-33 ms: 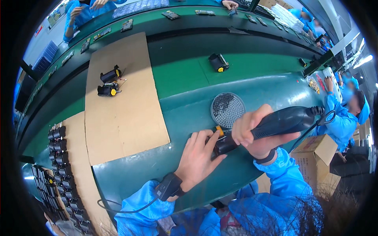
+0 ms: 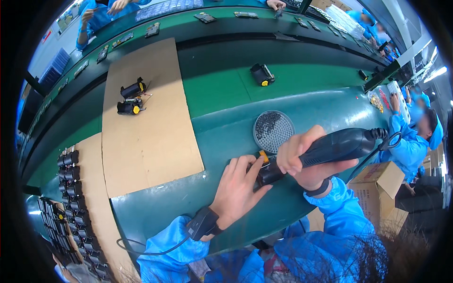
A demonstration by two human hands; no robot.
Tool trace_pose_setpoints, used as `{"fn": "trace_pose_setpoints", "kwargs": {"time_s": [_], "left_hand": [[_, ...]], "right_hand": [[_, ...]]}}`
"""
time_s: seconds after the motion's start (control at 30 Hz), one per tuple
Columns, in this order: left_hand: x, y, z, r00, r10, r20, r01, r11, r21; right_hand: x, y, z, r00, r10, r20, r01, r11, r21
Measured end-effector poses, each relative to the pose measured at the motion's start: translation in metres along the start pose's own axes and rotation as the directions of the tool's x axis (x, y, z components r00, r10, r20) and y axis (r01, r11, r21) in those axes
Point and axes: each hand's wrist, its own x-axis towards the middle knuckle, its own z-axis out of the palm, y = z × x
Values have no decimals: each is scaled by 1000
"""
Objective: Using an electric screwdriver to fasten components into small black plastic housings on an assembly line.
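My right hand is wrapped round a black corded electric screwdriver, which slants down to the left. Its nose end meets a small black part with a yellow piece on the table. Against that part my left hand is closed, its thumb and fingers on either side; most of the part is hidden under the fingers and the tool. Just beyond both hands stands a round grey dish with a dimpled bottom, holding a heap of tiny dark pieces that look like screws.
Two black housings with yellow knobs lie on a cardboard sheet at left; another black housing rests on the green strip beyond. Rows of black housings line the far left. Circuit boards sit along the back. Co-workers work around; a cardboard box stands right.
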Motion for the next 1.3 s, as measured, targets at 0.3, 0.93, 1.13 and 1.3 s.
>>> {"fn": "trace_pose_setpoints", "kwargs": {"time_s": [0.3, 0.93, 1.13, 1.3], "left_hand": [[0, -2, 1, 999, 14, -38, -14, 1000, 5], [-1, -1, 0, 1000, 5, 22, -6, 1000, 30], [5, 5, -4, 1000, 19, 2, -19, 996, 92], [-2, 5, -6, 999, 34, -10, -33, 996, 88]], "right_hand": [[-1, 6, -1, 999, 38, 18, -37, 999, -27], [-11, 14, -8, 985, 66, 157, -61, 998, -33], [-8, 9, -12, 983, 171, 71, -175, 984, 45], [0, -8, -8, 991, 77, -114, -65, 993, 102]]}}
